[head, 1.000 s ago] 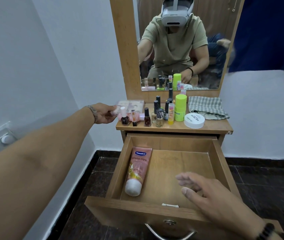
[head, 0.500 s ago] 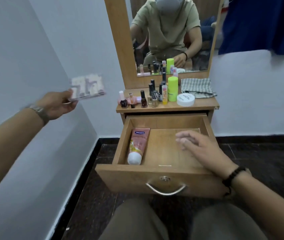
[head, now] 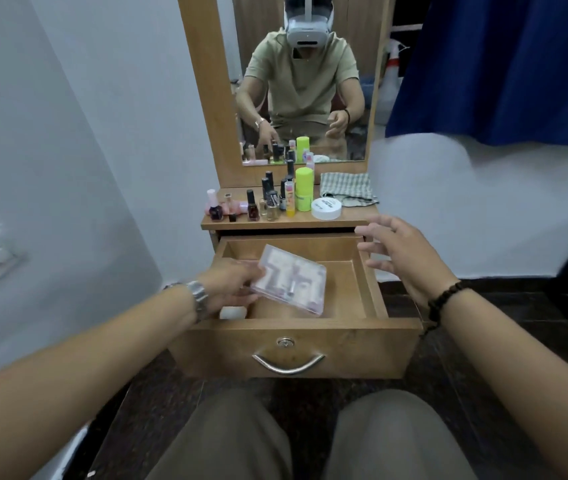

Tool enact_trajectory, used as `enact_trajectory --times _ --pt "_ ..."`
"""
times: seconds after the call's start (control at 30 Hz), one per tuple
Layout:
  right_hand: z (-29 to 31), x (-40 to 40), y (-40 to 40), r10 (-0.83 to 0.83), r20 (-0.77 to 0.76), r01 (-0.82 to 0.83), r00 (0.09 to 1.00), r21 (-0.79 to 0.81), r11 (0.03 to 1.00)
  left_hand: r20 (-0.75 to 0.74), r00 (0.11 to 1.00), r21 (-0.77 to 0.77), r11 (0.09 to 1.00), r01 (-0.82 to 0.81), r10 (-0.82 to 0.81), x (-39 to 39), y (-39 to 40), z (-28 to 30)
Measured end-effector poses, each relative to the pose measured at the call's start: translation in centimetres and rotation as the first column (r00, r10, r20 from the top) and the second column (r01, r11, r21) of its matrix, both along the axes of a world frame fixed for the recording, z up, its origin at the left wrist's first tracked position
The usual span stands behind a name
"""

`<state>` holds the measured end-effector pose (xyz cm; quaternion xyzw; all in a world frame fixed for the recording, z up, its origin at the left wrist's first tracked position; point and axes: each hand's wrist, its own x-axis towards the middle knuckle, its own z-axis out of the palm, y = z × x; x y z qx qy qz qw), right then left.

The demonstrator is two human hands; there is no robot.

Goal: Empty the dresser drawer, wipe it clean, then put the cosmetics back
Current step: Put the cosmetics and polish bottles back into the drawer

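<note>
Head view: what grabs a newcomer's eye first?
The clear cosmetics case, held tilted by the left hand over the open drawer at centre. The right hand hovers open-fingered above the drawer's right wall. Behind, a cluster of nail polish bottles and a lime-green bottle stands on the dresser top under the mirror.

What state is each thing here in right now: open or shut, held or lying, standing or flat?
Drawer: pulled open.
Clear case: held tilted over the drawer.
Left hand: grips the clear case.
Right hand: open, holds nothing, above the drawer's right wall.
Nail polish bottles: standing upright on the dresser top.
Green bottle: upright, capped.
White jar: lid on.
Checked cloth: lying crumpled on the dresser top.
</note>
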<state>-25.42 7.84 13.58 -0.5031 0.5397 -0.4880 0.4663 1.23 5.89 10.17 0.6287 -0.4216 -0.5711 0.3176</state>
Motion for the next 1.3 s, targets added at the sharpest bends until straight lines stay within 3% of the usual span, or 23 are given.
enact_trajectory --times 0.4,0.5,0.6,0.67,0.73,1.07,1.3 --pt "-2.2 -1.9 -1.2 0.031 0.021 -0.034 0.999 0.113 0.993 0.167 0.986 0.133 0.991 -0.015 -0.007 -7.8 -5.5 -5.5" --pt "-2.6 -2.0 -1.2 0.023 0.025 -0.026 0.999 0.125 0.992 0.245 0.963 0.101 0.991 0.089 -0.112 -7.9 -5.8 -6.2" --pt "-3.0 -2.0 -1.2 0.024 0.032 -0.028 0.999 0.142 0.989 0.504 0.804 0.049 0.94 0.339 -0.316 -8.2 -5.9 -6.5" --pt "-3.0 -2.0 -1.3 0.024 0.033 -0.029 0.999 0.143 0.989 0.694 0.628 0.053 0.896 0.442 -0.351 -8.7 -5.9 -6.2" --pt "-3.0 -2.0 -1.3 0.021 0.041 -0.027 0.999 0.141 0.99 0.762 0.546 0.07 0.882 0.465 -0.348 -9.0 -5.9 -6.0" --pt "-3.6 -1.6 -1.6 0.03 0.006 -0.031 1.0 0.106 0.994 0.867 0.435 0.014 0.885 0.465 -0.242 -10.6 -6.2 -5.5" --pt "-4.9 -1.5 -1.3 0.066 -0.179 -0.053 0.982 0.076 0.996 0.856 0.377 0.1 0.829 0.55 -0.354 -10.3 -6.3 -5.4"
